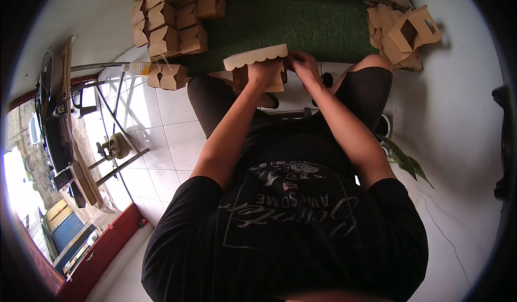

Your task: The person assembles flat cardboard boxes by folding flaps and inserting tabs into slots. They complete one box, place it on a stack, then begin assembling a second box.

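Observation:
A brown cardboard box (255, 58) with a scalloped lid edge is held over my lap, at the near edge of the green turf-covered surface (291, 25). My left hand (262, 72) reaches into it under the raised lid, and its fingertips are hidden by the cardboard. At the box's right side, my right hand (303, 67) has its fingers bent and pressed against the side edge, thumb side toward the box.
Small folded cardboard boxes (163, 42) are stacked at the left of the turf. More cardboard pieces lie at the far edge. An open handled box (412, 30) tops a pile at the right. A clear bottle with yellowish contents (140, 68) and a plant (406, 159) flank me.

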`<state>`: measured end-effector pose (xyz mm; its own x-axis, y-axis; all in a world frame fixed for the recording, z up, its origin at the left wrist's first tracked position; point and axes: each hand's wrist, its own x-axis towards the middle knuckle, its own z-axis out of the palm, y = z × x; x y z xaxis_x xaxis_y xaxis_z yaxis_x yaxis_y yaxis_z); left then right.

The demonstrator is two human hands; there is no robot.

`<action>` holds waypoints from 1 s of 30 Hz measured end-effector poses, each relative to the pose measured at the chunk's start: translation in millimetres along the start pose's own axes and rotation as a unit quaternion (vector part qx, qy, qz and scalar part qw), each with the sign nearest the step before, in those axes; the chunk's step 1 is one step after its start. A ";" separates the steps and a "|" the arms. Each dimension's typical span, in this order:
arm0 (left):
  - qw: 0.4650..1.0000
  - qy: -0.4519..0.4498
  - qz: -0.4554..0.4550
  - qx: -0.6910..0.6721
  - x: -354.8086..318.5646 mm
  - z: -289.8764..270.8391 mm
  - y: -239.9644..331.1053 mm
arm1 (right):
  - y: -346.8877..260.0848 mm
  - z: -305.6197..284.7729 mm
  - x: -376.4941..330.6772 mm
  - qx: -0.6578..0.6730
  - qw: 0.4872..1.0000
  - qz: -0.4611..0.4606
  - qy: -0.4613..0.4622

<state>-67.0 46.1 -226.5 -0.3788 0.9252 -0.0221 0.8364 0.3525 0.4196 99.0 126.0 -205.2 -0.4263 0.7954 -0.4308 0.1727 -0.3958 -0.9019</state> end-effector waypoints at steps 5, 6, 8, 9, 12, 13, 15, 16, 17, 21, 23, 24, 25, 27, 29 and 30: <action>0.997 -0.022 0.073 0.017 5.6 -13.3 9.5 | 2.0 -0.2 -3.3 0.005 1.000 -0.014 -0.004; 0.994 -0.043 0.097 0.031 6.4 -19.5 12.4 | 1.5 -0.1 -5.6 0.001 1.000 0.000 0.002; 0.997 -0.072 0.027 -0.031 12.0 -27.9 21.9 | 0.0 1.5 -9.6 0.025 1.000 0.000 -0.005; 0.995 -0.074 0.002 -0.062 12.5 -30.6 26.1 | -1.0 1.7 -10.8 0.034 0.999 0.012 -0.003; 0.990 -0.048 -0.065 -0.116 9.0 -34.0 31.2 | -4.0 0.7 -10.6 0.056 0.998 0.022 -0.024; 0.992 -0.038 -0.065 -0.103 9.2 -33.7 31.2 | -4.5 -0.7 -9.9 0.068 0.997 0.019 -0.038; 0.994 -0.031 -0.073 -0.075 11.0 -33.4 31.0 | -5.2 -3.5 -8.3 0.087 0.994 0.024 -0.058; 0.995 -0.015 -0.058 -0.080 12.6 -34.5 30.8 | -5.3 -3.8 -7.5 0.091 0.994 0.018 -0.055; 0.995 -0.011 -0.050 -0.082 13.9 -37.2 30.9 | -5.3 -3.9 -7.3 0.093 0.994 0.022 -0.045; 0.990 0.012 -0.060 -0.125 11.6 -55.6 44.6 | -8.1 -2.5 -7.8 0.105 0.993 0.059 -0.014; 0.984 0.033 -0.053 -0.165 10.6 -69.4 53.5 | -11.6 -2.7 -8.4 0.133 0.985 0.095 -0.053; 0.981 0.045 -0.050 -0.183 9.4 -76.5 57.4 | -13.1 -2.0 -9.7 0.145 0.980 0.119 -0.066; 0.978 0.053 -0.052 -0.194 8.8 -83.2 61.4 | -14.7 -1.0 -10.6 0.163 0.976 0.119 -0.079; 0.973 0.067 -0.062 -0.210 6.9 -94.1 69.1 | -17.2 0.4 -12.6 0.201 0.967 0.122 -0.098; 0.971 0.077 -0.068 -0.214 4.0 -102.4 74.4 | -18.7 1.0 -14.4 0.214 0.965 0.110 -0.105; 0.971 0.079 -0.072 -0.214 2.4 -105.2 76.5 | -19.2 0.9 -15.0 0.221 0.964 0.111 -0.101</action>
<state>-45.7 60.5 -99.0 -0.5646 0.8252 0.0164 0.5409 0.3549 0.7626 101.2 121.3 -181.5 -0.5940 0.5804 -0.5570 -0.0961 -0.7387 -0.6672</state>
